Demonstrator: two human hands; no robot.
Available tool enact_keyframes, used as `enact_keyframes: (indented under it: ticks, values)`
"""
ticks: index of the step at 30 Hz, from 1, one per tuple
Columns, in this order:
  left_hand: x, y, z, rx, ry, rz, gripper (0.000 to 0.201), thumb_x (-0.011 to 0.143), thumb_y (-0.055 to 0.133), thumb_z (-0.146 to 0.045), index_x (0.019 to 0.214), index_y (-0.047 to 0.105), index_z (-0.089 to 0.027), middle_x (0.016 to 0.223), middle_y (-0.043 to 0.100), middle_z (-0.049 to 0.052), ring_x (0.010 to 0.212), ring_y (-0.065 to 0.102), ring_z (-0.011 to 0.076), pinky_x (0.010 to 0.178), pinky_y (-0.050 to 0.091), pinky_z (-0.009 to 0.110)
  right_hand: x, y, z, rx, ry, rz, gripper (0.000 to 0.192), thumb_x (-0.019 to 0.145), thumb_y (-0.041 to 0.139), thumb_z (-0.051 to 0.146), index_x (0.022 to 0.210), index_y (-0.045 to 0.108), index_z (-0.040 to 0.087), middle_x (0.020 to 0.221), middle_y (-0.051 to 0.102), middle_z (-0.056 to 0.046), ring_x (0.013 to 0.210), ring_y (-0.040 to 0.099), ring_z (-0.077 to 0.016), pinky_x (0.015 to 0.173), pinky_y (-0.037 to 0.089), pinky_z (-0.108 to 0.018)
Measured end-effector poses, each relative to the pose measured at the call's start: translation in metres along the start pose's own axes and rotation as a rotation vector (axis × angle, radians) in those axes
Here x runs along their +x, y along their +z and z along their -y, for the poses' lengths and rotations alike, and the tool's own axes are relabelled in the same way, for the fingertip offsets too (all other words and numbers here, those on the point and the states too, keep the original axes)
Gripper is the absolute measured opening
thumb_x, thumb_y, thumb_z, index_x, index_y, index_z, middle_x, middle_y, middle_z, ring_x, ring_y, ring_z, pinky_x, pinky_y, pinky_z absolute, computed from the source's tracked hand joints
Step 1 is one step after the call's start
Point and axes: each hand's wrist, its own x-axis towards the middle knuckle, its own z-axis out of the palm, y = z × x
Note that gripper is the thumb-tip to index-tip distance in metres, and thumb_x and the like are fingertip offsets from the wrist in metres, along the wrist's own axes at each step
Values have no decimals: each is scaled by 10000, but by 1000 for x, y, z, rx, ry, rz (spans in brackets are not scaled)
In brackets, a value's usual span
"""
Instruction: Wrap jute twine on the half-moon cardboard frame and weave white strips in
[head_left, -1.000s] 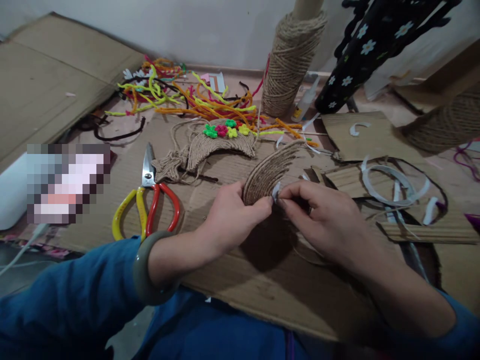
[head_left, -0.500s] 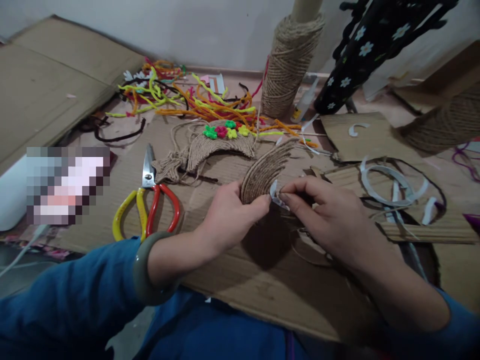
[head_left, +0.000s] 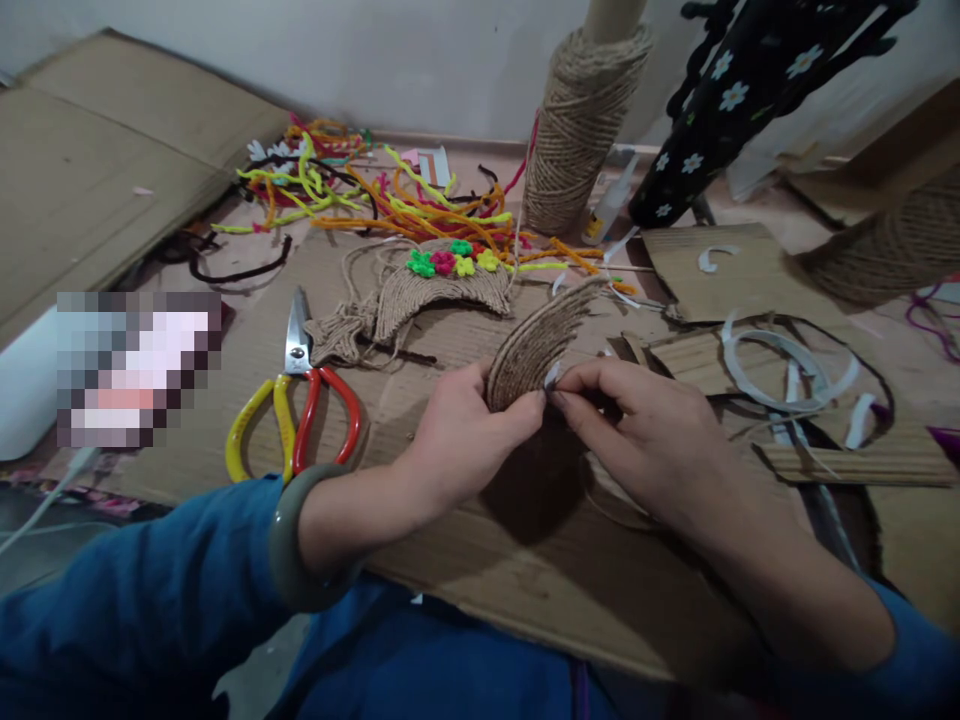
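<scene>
My left hand (head_left: pixel 469 430) grips a curved piece covered in rows of twine (head_left: pixel 541 335), thumb along its lower edge. At that edge, the fingertips of my right hand (head_left: pixel 637 425) pinch a small white strip (head_left: pixel 553 375), close to my left thumb. Behind them lies a twine crescent (head_left: pixel 442 290) topped with bright little flowers (head_left: pixel 454 260). A twine star (head_left: pixel 335 335) rests beside the crescent. Scissors (head_left: pixel 296 390) with yellow and red handles lie to the left of my left hand.
A tall twine spool (head_left: pixel 585 130) and a small glue bottle (head_left: pixel 609 205) stand at the back. Colourful pipe cleaners (head_left: pixel 420 205) are heaped near the wall. At right are a roll of white tape (head_left: pixel 780 370) and cardboard scraps (head_left: pixel 705 270). A black flowered object (head_left: pixel 735 95) leans behind.
My right fingertips have moved slightly left, nearer to my left thumb, and less of the white strip shows. The curved twine piece has shifted a little to the right.
</scene>
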Motion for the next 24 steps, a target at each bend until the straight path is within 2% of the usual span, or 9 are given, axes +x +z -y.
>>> enact_keyframes:
  ticks: [5,12,16,20,24]
  values:
    - [0,1,1,-2,2,8,60,670,620,-194,687,597,-142,621,551,-25,582,481,98,549,427,213,1,-1,0,-1,7,-6,120,835,533,154,758,621,181,595,589,22,473,469,-99,479,344,-238]
    - [1,-1,4,-57,-3,34,66,695,611,-196,732,608,-140,654,565,-24,606,493,98,561,421,209,2,-1,-3,51,4,28,103,851,532,207,811,624,185,689,646,3,572,551,-121,526,386,-238]
    - [0,-1,5,-143,-13,91,43,706,601,-192,714,589,-151,638,545,-36,604,491,95,557,409,205,1,0,-4,37,-1,24,109,847,519,204,812,620,185,701,650,-7,581,553,-128,531,388,-245]
    - [1,1,5,-145,-8,99,14,691,587,-159,682,576,-154,614,511,-50,575,445,77,527,371,189,0,0,-3,18,8,21,110,838,519,204,821,626,183,690,648,-11,557,539,-129,518,371,-253]
    - [2,1,5,-135,-1,98,50,695,586,-173,739,602,-154,654,545,-42,627,488,95,583,410,206,0,0,-3,26,10,23,109,831,515,184,807,621,183,693,647,-7,547,524,-121,518,364,-251]
